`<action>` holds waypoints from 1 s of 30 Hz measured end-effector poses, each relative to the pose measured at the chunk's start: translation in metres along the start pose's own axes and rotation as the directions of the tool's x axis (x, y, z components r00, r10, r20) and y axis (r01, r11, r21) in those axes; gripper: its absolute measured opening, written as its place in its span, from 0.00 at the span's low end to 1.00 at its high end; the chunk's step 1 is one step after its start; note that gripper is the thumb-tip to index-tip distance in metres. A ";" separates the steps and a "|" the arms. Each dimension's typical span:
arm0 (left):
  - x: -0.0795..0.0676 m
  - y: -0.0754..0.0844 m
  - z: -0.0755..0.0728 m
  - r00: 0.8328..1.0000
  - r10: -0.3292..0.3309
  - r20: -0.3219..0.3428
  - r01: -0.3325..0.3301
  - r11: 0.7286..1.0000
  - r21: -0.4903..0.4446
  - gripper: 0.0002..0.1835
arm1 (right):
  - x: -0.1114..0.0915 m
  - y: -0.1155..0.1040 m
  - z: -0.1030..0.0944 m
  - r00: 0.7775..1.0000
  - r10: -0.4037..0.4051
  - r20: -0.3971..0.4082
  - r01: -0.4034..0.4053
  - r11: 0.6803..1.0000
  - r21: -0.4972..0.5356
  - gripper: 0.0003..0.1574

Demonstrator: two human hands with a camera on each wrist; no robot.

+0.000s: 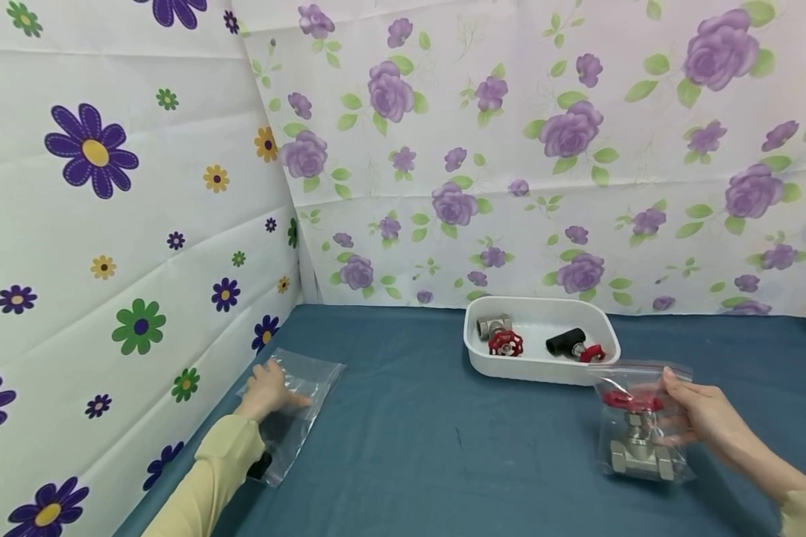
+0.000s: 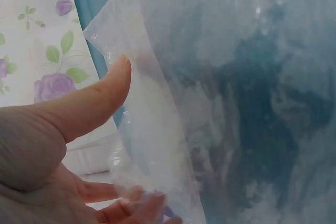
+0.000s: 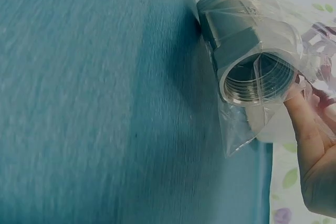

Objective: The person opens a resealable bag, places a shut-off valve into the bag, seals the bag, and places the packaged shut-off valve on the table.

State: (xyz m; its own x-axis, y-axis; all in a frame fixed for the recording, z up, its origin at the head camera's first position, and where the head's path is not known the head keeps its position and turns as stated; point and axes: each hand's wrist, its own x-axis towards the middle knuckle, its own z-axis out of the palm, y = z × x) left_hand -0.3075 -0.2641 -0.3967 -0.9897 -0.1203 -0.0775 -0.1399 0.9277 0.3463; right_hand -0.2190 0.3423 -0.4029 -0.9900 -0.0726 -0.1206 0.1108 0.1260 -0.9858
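One metal valve (image 1: 640, 449) sits in a clear bag (image 1: 610, 382), directly left of the right hand (image 1: 708, 414), which pinches the bag's upper right edge between thumb and fingers. Its stem stands nearly upright, red handwheel (image 1: 633, 402) uppermost, the threaded body running crosswise below. The left hand (image 1: 266, 391) is well apart, thumb spread away from its fingers, touching another bag (image 1: 316, 377). Between the hands, farther back, stands a white tray (image 1: 544, 368) holding two red-wheeled fittings (image 1: 506, 344).
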 end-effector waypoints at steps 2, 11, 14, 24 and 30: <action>0.002 -0.001 0.001 1.000 0.004 -0.007 -0.004 1.000 -0.008 0.56 | 0.000 0.001 -0.005 1.000 0.018 0.001 -0.018 1.000 -0.020 0.30; 0.007 -0.007 0.000 0.998 -0.007 0.064 0.016 0.990 -0.142 0.50 | 0.003 0.006 -0.034 0.994 0.110 0.003 -0.109 0.984 -0.143 0.50; 0.006 -0.006 -0.003 0.998 0.018 0.066 -0.007 0.987 -0.158 0.47 | 0.006 0.010 -0.042 0.989 0.147 0.000 -0.146 0.977 -0.154 0.52; 0.004 0.008 -0.013 0.997 0.072 0.008 -0.068 0.967 -0.244 0.37 | 0.010 0.012 -0.068 0.968 0.249 0.007 -0.241 0.942 -0.234 0.59; 0.002 0.017 -0.015 0.995 0.091 -0.033 -0.096 0.967 -0.235 0.29 | 0.009 0.016 -0.082 0.955 0.296 -0.009 -0.289 0.928 -0.234 0.66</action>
State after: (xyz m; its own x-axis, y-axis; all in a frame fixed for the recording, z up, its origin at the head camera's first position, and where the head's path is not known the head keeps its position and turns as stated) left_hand -0.3120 -0.2533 -0.3771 -0.9988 -0.0470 -0.0148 -0.0472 0.8256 0.5623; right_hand -0.2332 0.4252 -0.4105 -0.9138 -0.0235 -0.4055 0.3690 0.3695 -0.8528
